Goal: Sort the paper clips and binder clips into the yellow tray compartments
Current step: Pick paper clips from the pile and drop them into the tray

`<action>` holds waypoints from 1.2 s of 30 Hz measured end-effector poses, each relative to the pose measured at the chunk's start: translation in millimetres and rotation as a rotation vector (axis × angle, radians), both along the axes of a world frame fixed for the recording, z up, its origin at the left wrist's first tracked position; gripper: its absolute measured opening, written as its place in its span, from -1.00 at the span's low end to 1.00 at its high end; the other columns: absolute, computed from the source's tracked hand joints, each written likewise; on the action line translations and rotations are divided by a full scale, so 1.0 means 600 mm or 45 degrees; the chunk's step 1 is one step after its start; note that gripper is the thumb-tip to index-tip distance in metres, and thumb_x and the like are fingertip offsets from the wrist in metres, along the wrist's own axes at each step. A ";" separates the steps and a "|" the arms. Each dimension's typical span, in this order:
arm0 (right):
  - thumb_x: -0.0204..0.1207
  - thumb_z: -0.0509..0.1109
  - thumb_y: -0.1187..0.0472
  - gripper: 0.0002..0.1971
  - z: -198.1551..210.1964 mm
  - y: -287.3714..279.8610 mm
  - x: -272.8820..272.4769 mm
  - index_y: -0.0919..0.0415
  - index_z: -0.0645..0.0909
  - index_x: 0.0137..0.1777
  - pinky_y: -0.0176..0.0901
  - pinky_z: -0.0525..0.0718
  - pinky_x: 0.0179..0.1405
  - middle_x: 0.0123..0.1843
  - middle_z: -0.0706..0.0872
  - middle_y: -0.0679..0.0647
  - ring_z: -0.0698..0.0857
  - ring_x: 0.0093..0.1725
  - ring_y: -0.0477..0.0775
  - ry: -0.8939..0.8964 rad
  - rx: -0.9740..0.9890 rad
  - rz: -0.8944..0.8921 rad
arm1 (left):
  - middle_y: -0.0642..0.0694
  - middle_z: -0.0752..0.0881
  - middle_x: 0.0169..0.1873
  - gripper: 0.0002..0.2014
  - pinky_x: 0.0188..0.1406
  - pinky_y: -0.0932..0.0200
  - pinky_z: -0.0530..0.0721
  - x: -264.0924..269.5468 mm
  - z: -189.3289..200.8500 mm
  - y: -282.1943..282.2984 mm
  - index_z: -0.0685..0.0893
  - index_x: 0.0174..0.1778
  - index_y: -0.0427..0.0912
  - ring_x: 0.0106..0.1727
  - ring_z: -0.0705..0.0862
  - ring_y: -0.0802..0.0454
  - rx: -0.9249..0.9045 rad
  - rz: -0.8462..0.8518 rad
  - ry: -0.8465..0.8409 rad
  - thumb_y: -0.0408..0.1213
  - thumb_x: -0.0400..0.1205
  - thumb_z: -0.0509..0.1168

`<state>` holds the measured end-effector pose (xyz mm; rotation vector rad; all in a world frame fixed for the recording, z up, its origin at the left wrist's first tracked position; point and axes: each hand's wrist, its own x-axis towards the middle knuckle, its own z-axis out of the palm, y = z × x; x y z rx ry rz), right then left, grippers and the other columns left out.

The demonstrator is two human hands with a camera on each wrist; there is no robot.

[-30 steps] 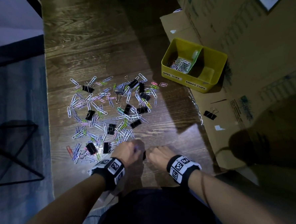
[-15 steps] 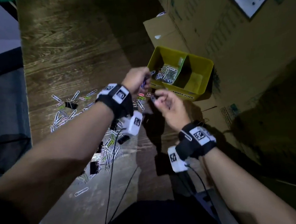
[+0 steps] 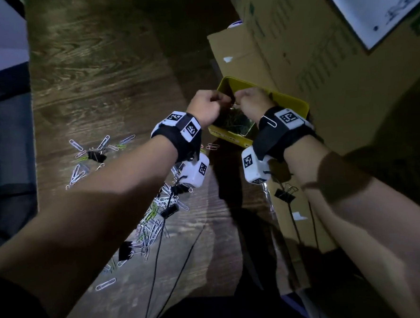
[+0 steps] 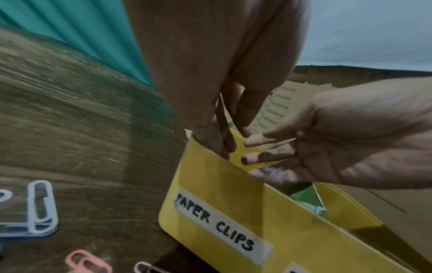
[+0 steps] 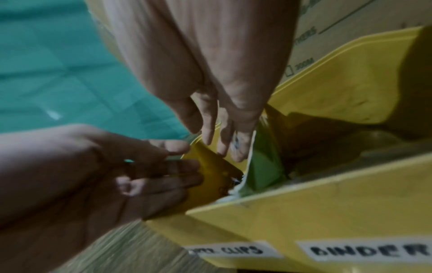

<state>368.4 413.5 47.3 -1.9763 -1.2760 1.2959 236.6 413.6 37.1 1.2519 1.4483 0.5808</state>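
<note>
Head view: both hands, left [image 3: 207, 106] and right [image 3: 254, 102], are hovering over the yellow tray's [image 4: 233, 208] "PAPER CLIPS" compartment, fingers relaxing downward, contents indiscernible, probably releasing paper clips; next, returning to the table's pile [image 3: 156, 218].

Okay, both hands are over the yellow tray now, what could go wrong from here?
Both the left hand and right hand crowd the paper-clip side of the yellow tray, so clips might spill past the green divider into the binder side. A paper clip hooked on the right wrist strap may drop anywhere.
</note>
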 end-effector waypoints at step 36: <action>0.57 0.28 0.21 -0.67 -0.091 -0.475 -0.425 0.14 0.47 0.33 0.13 0.65 0.16 0.38 0.49 0.16 0.63 0.22 0.22 -0.721 0.259 1.427 | -0.09 0.59 0.14 -0.56 -0.01 0.02 0.68 -0.506 -0.077 -0.516 0.54 0.26 -0.10 0.05 0.65 -0.09 0.273 -0.171 0.823 -0.16 0.47 0.42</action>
